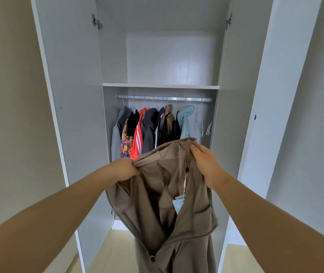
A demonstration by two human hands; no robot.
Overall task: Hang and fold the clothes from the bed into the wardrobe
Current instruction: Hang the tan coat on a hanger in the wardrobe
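Observation:
A brown jacket (pixel 157 194) hangs in front of me, held up by its shoulders before the open white wardrobe (pixel 74 95). My left hand (pixel 123 168) pinches its left shoulder; my right hand (pixel 204 162) grips the collar at the upper right. A light blue paper tag (pixel 177 205) dangles on a string inside the jacket. Behind it, a metal rail (pixel 167 98) carries several hung garments, among them a red jacket with white stripes (pixel 137 140) and a light blue hoodie (pixel 185 121). The jacket's lower part runs out of view.
Both wardrobe doors stand wide open, left door (pixel 68 115) and right door (pixel 236 115). A bare shelf (pixel 161 86) sits above the rail. Empty wire hangers (pixel 201 123) hang at the rail's right end. Pale wood floor (pixel 113 249) shows below.

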